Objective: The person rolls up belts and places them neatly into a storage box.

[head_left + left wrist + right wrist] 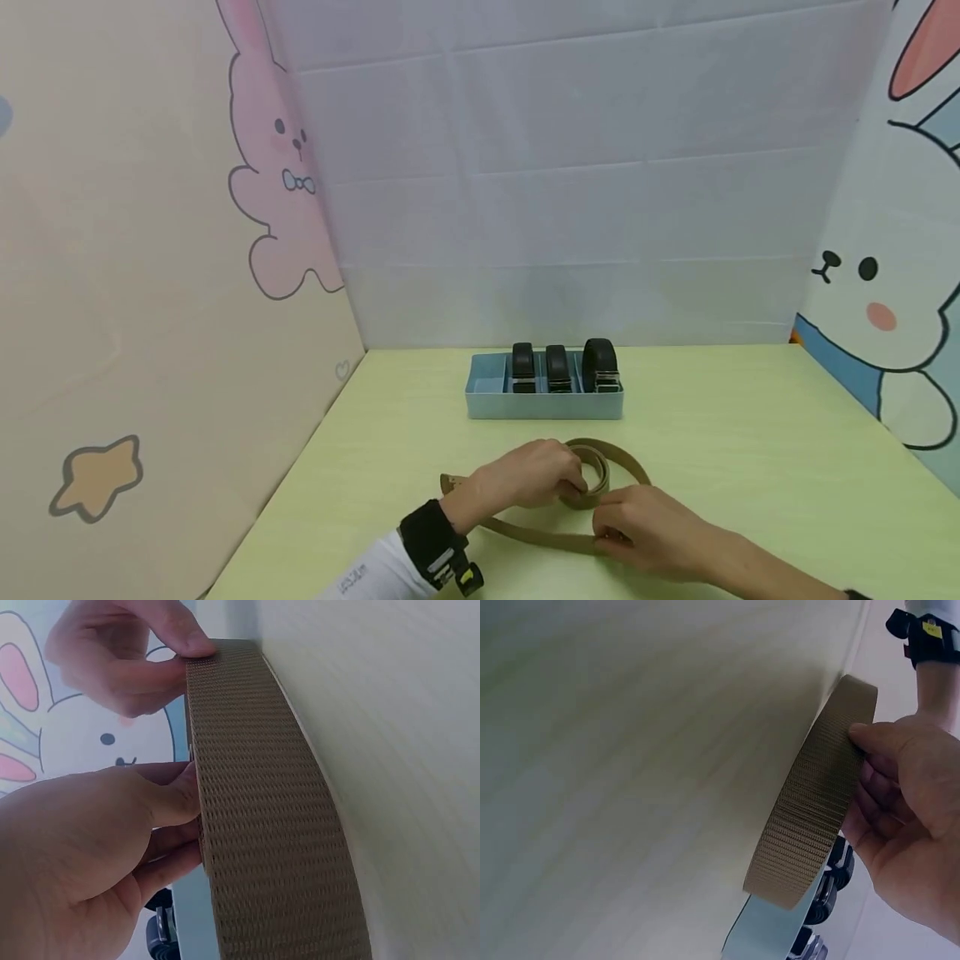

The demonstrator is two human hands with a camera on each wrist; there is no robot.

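Observation:
A tan woven belt [540, 537] stands on its edge on the table, partly rolled into a coil [602, 483] with a wide loose loop around it. My left hand [528, 475] grips the coil from above, its fingertips inside the roll. To the right, my right hand [652, 533] pinches the strap between thumb and fingers. In the right wrist view, the thumb of the right hand [922, 817] presses the outer face of the belt [810, 802]. The left wrist view has the left hand [90, 847] behind the strap [262, 795]. One belt end [450, 482] shows left of the left wrist.
Behind the hands stands a light blue divided box [543, 407]. Three rolled black belts with metal buckles, including a larger one [600, 362] at the right, sit in its compartments. The pale yellow table [750, 433] meets a white back wall and printed side walls.

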